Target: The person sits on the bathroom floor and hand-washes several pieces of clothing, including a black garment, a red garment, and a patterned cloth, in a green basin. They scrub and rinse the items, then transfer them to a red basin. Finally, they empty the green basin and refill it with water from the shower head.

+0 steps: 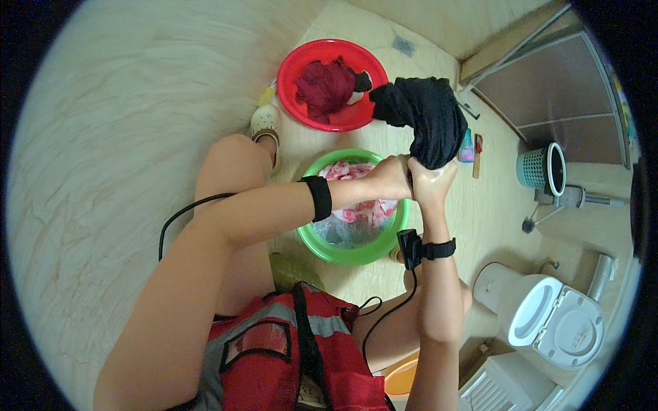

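Both my hands are closed on a black garment (439,123), above the far right rim of a green basin (351,257). My left hand (389,178) and my right hand (433,181) are close together at its near end. The thick bunched cloth rises beyond my right hand and bends left, its far end hanging beside a red basin (286,103). Sudsy water and a pink-and-white cloth (370,212) are in the green basin, partly hidden by my left forearm. A dark red cloth (325,88) lies in the red basin with black and white fabric.
A brush (478,157) and a colourful packet (467,146) lie on the floor to the right. Beyond them are a teal basket (534,169) and a white toilet (534,312). An orange basin (403,377) stands near me. A drain (404,46) is at the back.
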Demonstrator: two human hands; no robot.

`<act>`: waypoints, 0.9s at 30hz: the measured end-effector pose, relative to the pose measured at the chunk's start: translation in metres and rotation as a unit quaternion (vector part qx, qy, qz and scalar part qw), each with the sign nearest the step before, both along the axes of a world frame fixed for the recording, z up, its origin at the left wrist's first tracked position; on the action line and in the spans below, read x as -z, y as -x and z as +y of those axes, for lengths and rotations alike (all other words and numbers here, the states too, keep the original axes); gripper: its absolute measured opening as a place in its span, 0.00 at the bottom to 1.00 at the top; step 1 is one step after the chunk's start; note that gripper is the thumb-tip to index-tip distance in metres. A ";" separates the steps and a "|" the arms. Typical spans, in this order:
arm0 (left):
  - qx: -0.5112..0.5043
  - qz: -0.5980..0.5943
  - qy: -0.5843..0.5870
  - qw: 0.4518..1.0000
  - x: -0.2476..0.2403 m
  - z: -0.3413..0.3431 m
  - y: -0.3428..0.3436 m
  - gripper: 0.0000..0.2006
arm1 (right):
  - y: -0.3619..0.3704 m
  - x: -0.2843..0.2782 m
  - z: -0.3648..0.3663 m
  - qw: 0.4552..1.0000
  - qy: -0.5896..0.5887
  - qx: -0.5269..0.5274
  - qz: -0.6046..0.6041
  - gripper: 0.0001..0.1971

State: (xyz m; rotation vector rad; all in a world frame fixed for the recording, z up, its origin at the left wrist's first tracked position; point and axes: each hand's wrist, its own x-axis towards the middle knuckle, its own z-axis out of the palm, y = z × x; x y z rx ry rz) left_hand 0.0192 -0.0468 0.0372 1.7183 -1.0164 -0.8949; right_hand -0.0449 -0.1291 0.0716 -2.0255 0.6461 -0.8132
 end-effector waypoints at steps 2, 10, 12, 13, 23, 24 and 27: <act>-0.032 0.061 0.078 0.995 0.004 0.003 0.001 0.34 | -0.004 -0.008 0.005 1.000 -0.008 -0.011 0.005 0.11; -0.101 0.022 0.025 0.994 -0.020 0.028 -0.019 0.47 | -0.029 -0.026 0.001 0.997 -0.010 -0.073 0.033 0.11; -0.181 0.043 0.064 0.980 -0.022 0.027 -0.042 0.49 | -0.061 -0.033 0.004 0.998 0.023 -0.036 0.054 0.11; -0.232 0.041 0.070 0.969 -0.027 0.030 -0.055 0.50 | -0.081 -0.041 0.006 0.996 0.026 -0.011 0.083 0.11; -0.358 0.033 0.045 0.932 -0.061 0.089 -0.131 0.47 | -0.156 0.031 -0.011 0.948 -0.109 -0.220 0.201 0.43; -0.336 0.062 0.051 0.939 -0.068 0.084 -0.124 0.46 | -0.138 0.060 -0.039 0.942 -0.052 -0.221 0.248 0.39; -0.329 0.083 0.037 0.940 -0.069 0.089 -0.126 0.42 | -0.096 0.104 -0.030 0.892 -0.020 -0.223 0.393 0.34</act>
